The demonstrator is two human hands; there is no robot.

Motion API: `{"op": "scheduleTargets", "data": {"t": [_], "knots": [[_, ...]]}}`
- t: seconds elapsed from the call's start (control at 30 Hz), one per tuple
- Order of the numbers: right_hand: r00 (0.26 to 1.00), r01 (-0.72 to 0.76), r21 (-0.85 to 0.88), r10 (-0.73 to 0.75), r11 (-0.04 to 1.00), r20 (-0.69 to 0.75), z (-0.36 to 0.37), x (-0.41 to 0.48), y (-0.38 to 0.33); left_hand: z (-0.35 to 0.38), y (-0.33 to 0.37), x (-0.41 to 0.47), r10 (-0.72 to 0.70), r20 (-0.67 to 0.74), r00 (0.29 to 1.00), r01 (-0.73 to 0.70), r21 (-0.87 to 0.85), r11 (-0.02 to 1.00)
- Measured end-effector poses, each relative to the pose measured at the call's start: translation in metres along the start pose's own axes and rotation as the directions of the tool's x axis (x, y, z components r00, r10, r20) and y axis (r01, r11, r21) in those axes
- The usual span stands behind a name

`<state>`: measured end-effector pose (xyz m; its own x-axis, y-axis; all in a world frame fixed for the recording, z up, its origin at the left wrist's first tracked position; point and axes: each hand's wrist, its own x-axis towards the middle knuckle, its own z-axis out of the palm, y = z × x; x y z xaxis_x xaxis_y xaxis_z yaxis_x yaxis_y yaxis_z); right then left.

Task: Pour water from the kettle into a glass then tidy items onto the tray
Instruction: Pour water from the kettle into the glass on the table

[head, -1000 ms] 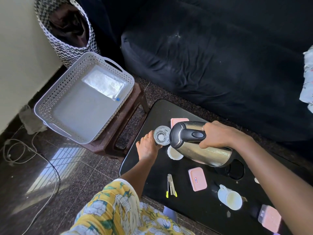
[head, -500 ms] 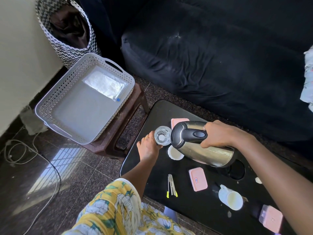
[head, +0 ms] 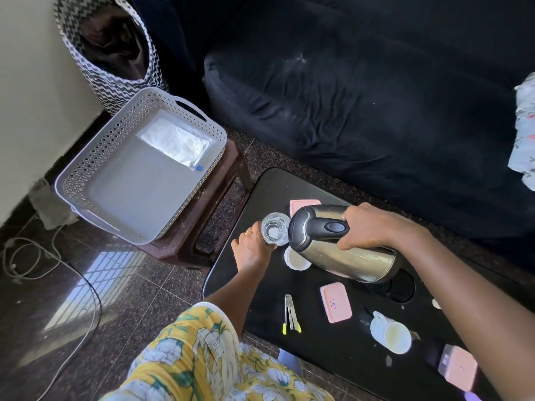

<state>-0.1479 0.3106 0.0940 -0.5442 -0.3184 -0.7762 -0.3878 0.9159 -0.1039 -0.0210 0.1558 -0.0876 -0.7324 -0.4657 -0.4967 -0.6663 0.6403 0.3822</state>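
Note:
A steel kettle [head: 347,256] with a black lid is tipped far over to the left, its spout at the rim of a clear glass [head: 275,228]. My right hand [head: 367,227] grips the kettle's handle. My left hand [head: 252,250] wraps the glass from the near-left side and steadies it on the black table [head: 260,195]. Water shows inside the glass. The grey perforated tray [head: 95,163] sits on a brown stool [head: 208,227] to the left of the table, with a clear plastic bag [head: 176,141] lying in its far corner.
On the table lie several pink lidded boxes [head: 335,305], a white cup [head: 390,332] on its side, a small white lid [head: 295,259], tongs [head: 291,314] and the kettle's black base [head: 402,286]. A dark sofa [head: 362,96] stands behind. A zigzag basket [head: 113,50] and cables [head: 43,261] occupy the floor at left.
The kettle stays tipped at the glass and both hands keep their hold; nothing else has visibly moved.

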Motion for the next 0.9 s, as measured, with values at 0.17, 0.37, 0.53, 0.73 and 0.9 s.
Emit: {"op": "scheduleTargets", "data": {"t": [0.17,0.37,0.53,0.73,0.9], "knots": [[1.0,0.004,0.002,-0.004,1.0,0.0,-0.0014,-0.0021,-0.0031,0.0013,0.0018,0.0017,-0.022,0.006,1.0,0.022,-0.009,1.0],[1.0,0.002,-0.004,-0.002,1.0,0.005,-0.003,-0.0049,-0.0061,0.0006,0.0026,0.0026,-0.022,0.018,1.0,0.022,0.001,1.0],[1.0,-0.016,-0.003,0.016,1.0,0.008,-0.0025,-0.0054,-0.0057,-0.0007,0.0032,0.0019,-0.016,0.025,1.0,0.016,0.012,1.0],[1.0,-0.009,0.008,0.009,1.0,0.009,-0.0017,-0.0049,-0.005,-0.0006,0.0028,0.0006,-0.013,0.041,0.999,0.014,-0.018,1.0],[1.0,-0.006,0.008,0.006,1.0,0.013,-0.0016,-0.0037,-0.0039,-0.0009,0.0036,-0.0004,-0.015,0.04,0.999,0.015,-0.016,1.0]]}}
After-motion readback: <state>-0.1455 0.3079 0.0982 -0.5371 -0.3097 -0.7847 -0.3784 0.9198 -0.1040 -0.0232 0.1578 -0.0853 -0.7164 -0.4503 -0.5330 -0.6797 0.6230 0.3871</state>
